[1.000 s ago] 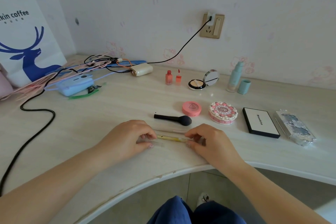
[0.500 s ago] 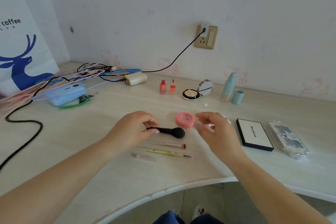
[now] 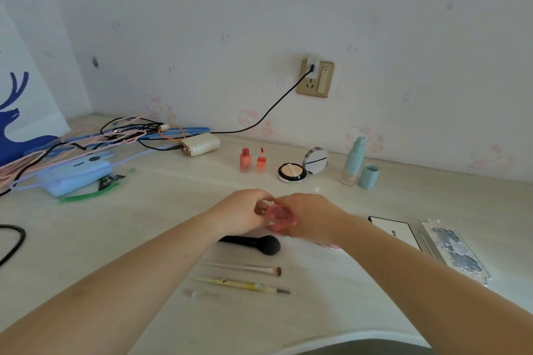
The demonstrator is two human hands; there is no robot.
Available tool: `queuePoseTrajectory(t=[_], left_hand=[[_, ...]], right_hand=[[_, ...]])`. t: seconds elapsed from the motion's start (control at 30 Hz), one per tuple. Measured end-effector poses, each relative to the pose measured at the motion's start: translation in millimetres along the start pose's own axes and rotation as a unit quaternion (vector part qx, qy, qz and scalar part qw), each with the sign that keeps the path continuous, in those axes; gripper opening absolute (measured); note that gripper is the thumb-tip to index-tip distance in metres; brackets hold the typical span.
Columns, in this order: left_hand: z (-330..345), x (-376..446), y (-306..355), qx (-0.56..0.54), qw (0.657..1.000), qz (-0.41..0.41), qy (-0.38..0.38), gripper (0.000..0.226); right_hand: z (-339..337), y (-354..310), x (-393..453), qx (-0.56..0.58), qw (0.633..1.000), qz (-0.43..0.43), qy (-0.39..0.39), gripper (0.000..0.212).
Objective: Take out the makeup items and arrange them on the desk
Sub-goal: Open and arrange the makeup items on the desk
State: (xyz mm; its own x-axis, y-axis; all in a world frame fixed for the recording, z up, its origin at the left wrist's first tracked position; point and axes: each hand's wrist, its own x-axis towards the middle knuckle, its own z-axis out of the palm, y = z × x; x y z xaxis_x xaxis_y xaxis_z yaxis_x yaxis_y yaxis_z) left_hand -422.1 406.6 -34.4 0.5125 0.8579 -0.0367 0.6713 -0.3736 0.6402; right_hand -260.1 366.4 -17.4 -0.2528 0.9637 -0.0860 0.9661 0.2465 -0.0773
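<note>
Both hands meeting on the pink round compact (image 3: pixel 281 217), raised just off the tabletop (image 3: pixel 161 210). Left hand (image 3: pixel 242 212) pinching its left edge with thumb and fingertips; right hand (image 3: pixel 313 217) cupping it from the right and beneath, fingers curled round. Each grip narrow and occupied, neither hand nearer. No long axis to the compact: flat disc, logo face tilted toward the camera. Directly below the grip, black brush (image 3: pixel 253 243), handle left, head right. Probably opening or re-placing next; cannot tell whether the lid is parted.
</note>
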Motion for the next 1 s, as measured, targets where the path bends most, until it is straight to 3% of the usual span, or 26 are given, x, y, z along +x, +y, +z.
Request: queuePoseTrajectory(t=[0.1,0.23,0.33,0.4,0.5,0.63,0.8,1.0], left_hand=[[0.3,2.1,-2.6,-0.018,1.000,0.006,0.005,0.050],[-2.5,0.2,-1.3,-0.163,0.985,0.001,0.049,0.051],[-3.7,-7.1,6.7,-0.312,0.945,-0.013,0.093,0.041],[-2.3,-14.2,15.1,-0.421,0.903,-0.014,0.082,0.031],[-2.7,-22.5,26.9,-0.507,0.860,-0.006,0.062,0.045],[-2.8,-27.4,30.9,-0.562,0.823,0.006,0.078,0.042],[-1.4,-31.9,33.7,-0.608,0.786,0.002,0.113,0.066],[-3.7,-38.5,38.6,-0.637,0.760,-0.014,0.129,0.045]], right_hand=[[-0.2,0.2,2.3,0.000,1.000,-0.008,0.011,0.037],[-6.0,0.9,-0.1,0.101,0.991,0.012,0.089,0.031],[-17.7,-0.5,-3.7,0.219,0.965,0.011,0.140,0.027],[-27.8,-6.2,-5.9,0.259,0.953,-0.001,0.157,0.026],[-38.6,-16.5,-8.1,0.257,0.952,0.003,0.165,0.035],[-47.2,-25.8,-11.8,0.198,0.965,0.009,0.169,0.048],[-63.2,-43.0,-18.7,0.018,0.985,-0.006,0.173,0.041],[-64.4,-54.7,-17.3,-0.169,0.972,-0.019,0.160,0.031]])
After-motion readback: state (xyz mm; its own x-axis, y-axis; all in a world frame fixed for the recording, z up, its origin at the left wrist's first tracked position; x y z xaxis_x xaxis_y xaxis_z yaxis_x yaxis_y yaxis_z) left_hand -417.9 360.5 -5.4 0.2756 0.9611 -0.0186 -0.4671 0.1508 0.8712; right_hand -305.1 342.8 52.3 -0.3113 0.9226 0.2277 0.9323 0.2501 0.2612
